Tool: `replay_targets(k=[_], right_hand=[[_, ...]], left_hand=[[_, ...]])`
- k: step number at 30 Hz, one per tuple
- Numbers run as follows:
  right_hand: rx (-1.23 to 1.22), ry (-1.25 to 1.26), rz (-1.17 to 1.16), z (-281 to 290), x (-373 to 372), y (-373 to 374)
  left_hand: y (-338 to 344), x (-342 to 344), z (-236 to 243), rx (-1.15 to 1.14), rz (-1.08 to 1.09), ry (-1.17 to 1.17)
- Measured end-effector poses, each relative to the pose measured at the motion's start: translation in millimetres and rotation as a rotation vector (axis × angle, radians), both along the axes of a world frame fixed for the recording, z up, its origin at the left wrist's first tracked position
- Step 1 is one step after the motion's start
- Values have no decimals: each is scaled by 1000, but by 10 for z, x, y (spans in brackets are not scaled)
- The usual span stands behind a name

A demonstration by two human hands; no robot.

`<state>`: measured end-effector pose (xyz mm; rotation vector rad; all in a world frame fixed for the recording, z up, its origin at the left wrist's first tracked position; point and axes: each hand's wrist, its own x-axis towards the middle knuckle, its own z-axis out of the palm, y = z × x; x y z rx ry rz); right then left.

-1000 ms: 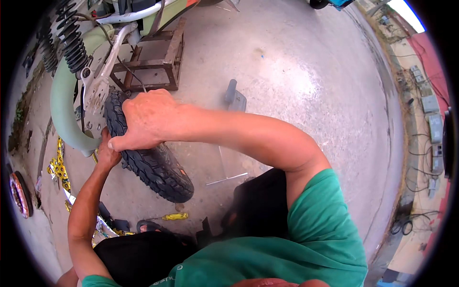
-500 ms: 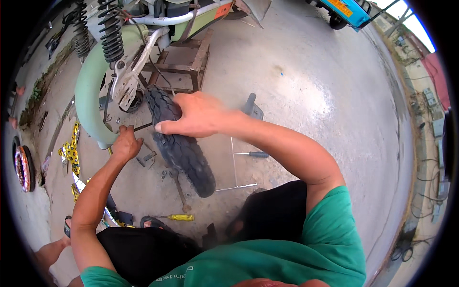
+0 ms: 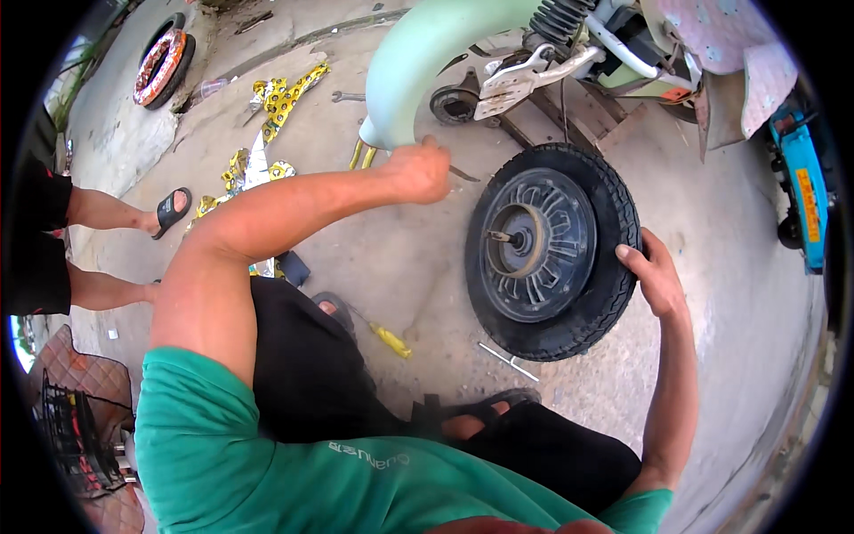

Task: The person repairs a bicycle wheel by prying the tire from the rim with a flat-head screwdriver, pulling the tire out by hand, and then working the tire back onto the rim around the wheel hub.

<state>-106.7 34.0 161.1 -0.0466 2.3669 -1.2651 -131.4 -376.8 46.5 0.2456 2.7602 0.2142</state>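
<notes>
A wheel with a black treaded tyre leans with its side toward me, showing a dark finned hub and a central axle. My right hand is closed on the tyre's right edge, thumb on the sidewall and fingers behind the tread. To the left of the wheel, my left hand is a fist beneath the pale green fender. From it sticks the tip of a thin dark flat metal bar, pointing toward the tyre without touching it. The rest of the bar is hidden by the fist.
The raised scooter's swingarm and stand are beyond the wheel. A yellow-handled screwdriver and a T-shaped metal rod lie near my feet. Yellow patterned wrapping lies left. Another person's sandalled foot is at far left.
The wheel has turned from tread-on to side-on. My right hand has gone from the top of its tread to its right edge. The view has swung round, bringing the other person's legs in.
</notes>
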Motion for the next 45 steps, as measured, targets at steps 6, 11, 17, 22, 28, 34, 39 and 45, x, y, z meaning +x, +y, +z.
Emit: replay_targets(k=[6, 11, 17, 22, 28, 34, 39, 45], right_hand=[[-53, 63, 25, 20, 57, -45], [18, 113, 92, 55, -7, -173], [64, 140, 76, 22, -30, -207], [81, 140, 64, 62, -20, -218], [196, 182, 100, 221, 28, -567], [363, 220, 155, 420, 148, -1112], [416, 222, 173, 470, 96, -1279], [405, 249, 209, 469, 31, -1423]], left_hand=[[209, 73, 266, -16, -49, -81], [260, 190, 455, 5, -122, -108], [184, 257, 643, -64, -157, -122], [116, 259, 755, -111, -175, -136], [74, 305, 940, -142, -186, -75], [-121, 335, 1093, -227, -189, 33], [-241, 349, 1238, -303, -190, 153], [-363, 384, 1552, -255, -213, 404]])
